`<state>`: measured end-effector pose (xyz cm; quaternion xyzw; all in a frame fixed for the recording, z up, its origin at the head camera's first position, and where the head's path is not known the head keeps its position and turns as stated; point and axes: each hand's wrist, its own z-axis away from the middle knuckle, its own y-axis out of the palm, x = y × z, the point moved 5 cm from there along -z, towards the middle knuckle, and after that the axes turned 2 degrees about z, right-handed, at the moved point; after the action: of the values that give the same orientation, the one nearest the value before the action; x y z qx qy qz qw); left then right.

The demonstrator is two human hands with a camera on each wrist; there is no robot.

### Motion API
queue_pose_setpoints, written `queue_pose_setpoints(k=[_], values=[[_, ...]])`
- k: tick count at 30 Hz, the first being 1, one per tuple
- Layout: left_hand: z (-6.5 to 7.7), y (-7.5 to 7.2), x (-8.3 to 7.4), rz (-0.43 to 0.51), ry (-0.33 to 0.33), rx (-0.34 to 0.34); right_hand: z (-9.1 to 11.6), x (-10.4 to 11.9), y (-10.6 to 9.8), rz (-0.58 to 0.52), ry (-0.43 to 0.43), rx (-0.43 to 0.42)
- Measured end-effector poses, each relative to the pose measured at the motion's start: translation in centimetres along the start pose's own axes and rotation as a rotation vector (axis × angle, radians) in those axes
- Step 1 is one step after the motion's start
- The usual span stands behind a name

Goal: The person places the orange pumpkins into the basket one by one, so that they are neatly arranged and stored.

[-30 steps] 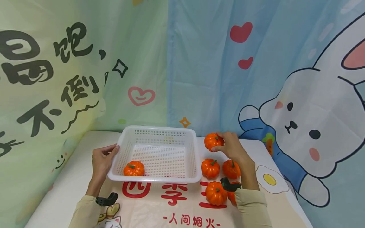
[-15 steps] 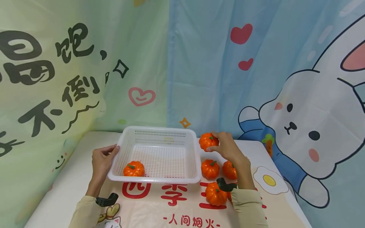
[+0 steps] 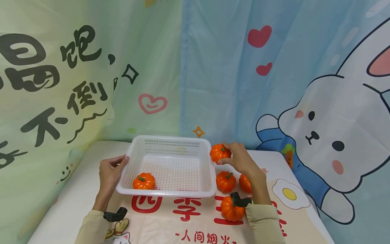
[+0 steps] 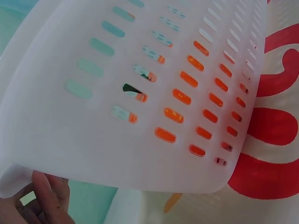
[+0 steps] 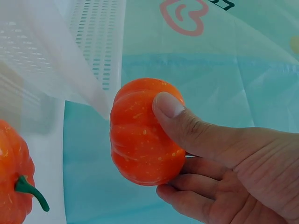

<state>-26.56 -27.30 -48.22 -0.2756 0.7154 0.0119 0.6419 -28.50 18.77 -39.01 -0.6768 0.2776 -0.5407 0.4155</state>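
Observation:
A white plastic basket (image 3: 166,193) with slotted sides stands on the table, one small orange pumpkin (image 3: 144,181) in its front left corner. My left hand (image 3: 111,171) pinches the basket's left rim; in the left wrist view the thumb and fingers (image 4: 46,196) grip that rim's edge. Just beyond the basket's right rim, my right hand (image 3: 243,159) holds another orange pumpkin (image 5: 147,133) between thumb and fingers, raised off the table. That pumpkin is beside the rim, outside the basket.
Right of the basket sit more pumpkins: one near the rim (image 3: 225,182), one partly behind the right wrist (image 3: 245,183), and one nearer the front (image 3: 232,209). A printed mat (image 3: 170,230) covers the table's front. A cartoon curtain (image 3: 210,84) hangs behind.
My right hand has moved left with its pumpkin, from beyond the loose pumpkins to right beside the basket's rim. The left hand stays on the basket.

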Motion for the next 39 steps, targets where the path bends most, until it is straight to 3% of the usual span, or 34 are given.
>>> queue_pose_setpoints(k=[10,20,39], values=[[-0.1,-0.1,0.2,-0.004,0.004,0.000,-0.3,0.8,0.4,-0.009,-0.015,0.013],[0.0,0.0,0.0,-0.010,0.015,0.003,-1.0,2.3,1.1,-0.025,-0.088,0.018],[-0.4,0.0,0.4,-0.022,0.019,-0.003,-2.0,4.6,2.9,-0.026,-0.114,0.051]])
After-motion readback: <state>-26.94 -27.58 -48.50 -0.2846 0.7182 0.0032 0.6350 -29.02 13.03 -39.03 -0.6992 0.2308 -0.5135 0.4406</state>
